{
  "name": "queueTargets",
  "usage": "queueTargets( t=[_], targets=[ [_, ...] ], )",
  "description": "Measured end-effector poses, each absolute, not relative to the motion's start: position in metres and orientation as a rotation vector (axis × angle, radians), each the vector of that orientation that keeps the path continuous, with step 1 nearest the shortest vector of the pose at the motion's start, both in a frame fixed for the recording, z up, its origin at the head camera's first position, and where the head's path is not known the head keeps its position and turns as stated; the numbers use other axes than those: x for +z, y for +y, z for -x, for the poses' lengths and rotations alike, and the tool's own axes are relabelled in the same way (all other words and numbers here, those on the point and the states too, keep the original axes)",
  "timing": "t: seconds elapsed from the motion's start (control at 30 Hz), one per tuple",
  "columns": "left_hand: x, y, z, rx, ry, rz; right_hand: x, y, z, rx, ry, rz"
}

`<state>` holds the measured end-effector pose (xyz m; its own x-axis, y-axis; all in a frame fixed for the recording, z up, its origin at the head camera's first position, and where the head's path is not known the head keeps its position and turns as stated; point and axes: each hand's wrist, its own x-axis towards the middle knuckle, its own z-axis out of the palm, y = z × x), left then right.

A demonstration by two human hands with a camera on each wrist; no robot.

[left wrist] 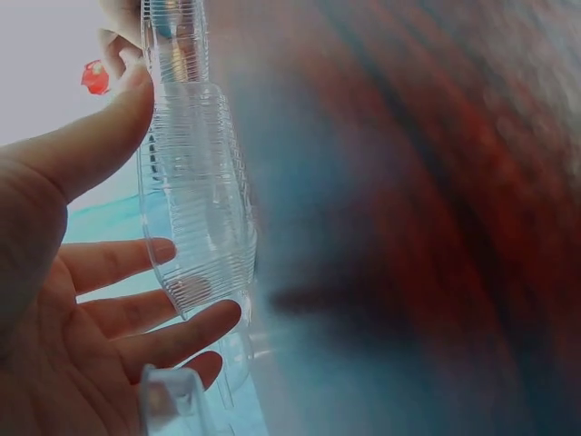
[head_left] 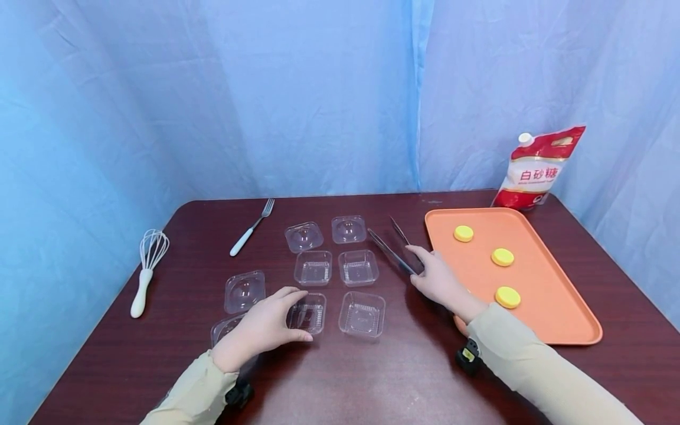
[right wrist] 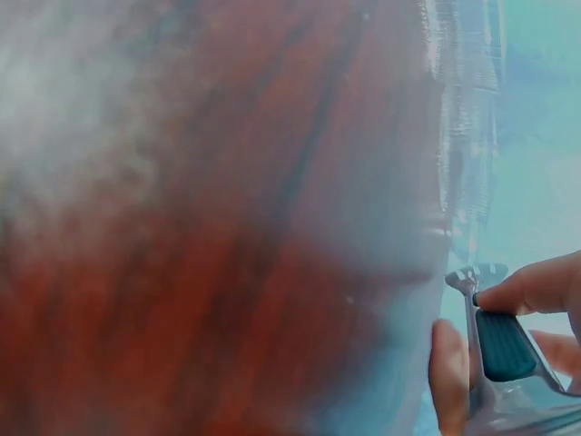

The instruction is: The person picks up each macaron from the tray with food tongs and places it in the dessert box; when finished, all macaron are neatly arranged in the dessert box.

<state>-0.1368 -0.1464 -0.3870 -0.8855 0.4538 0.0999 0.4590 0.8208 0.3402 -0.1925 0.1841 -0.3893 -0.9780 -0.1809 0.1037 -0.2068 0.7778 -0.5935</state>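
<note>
My left hand (head_left: 265, 321) spans a square clear plastic box (head_left: 313, 314), thumb at its near edge and fingers at its far-left side. In the left wrist view the thumb and the spread fingers (left wrist: 195, 331) lie along the box wall (left wrist: 200, 182). Metal food tongs (head_left: 392, 252) are gripped by my right hand (head_left: 438, 283), their two arms apart and pointing away past the boxes. The right wrist view shows a dark teal grip pad on the tongs (right wrist: 504, 345), pinched by thumb and fingers. Nothing shows between the tong tips.
Other clear boxes (head_left: 358, 268) stand beside and behind, with domed clear lids (head_left: 245, 292) at left and back. Round yellow pieces (head_left: 502, 257) lie on an orange tray (head_left: 563, 307) at right. A sugar pouch (head_left: 539, 171), a fork (head_left: 252, 228) and a whisk (head_left: 146, 271) sit around.
</note>
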Motion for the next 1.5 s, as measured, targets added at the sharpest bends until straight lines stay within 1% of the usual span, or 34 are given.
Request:
queueTargets(
  t=[0.27,0.43,0.63,0.8,0.93,1.23,1.33,1.5],
  targets=[
    [-0.386,-0.146,0.138,-0.583,-2.961,0.767,-0.373,0.190,0.187,1.107,-2.852,-0.348],
    [-0.386,-0.146,0.137,-0.593,-2.962,0.766,-0.364,0.198,0.184,1.091,-2.858,-0.335],
    [-0.386,-0.147,0.137,-0.601,-2.959,0.759,-0.361,0.215,0.182,1.043,-2.877,-0.303],
    [-0.387,-0.146,0.137,-0.612,-2.964,0.739,-0.356,0.231,0.175,0.940,-2.839,-0.337],
    [-0.388,-0.145,0.138,-0.619,-2.968,0.723,-0.352,0.248,0.167,0.854,-2.812,-0.309],
    [-0.386,-0.143,0.136,-0.629,-2.990,0.706,-0.345,0.299,0.149,0.753,-2.912,-0.129],
    [-0.385,-0.144,0.136,-0.619,-2.990,0.717,-0.343,0.315,0.145,0.676,-2.904,-0.124],
    [-0.384,-0.144,0.137,-0.626,-2.992,0.751,-0.345,0.342,0.139,0.647,-2.864,-0.191]
  ],
)
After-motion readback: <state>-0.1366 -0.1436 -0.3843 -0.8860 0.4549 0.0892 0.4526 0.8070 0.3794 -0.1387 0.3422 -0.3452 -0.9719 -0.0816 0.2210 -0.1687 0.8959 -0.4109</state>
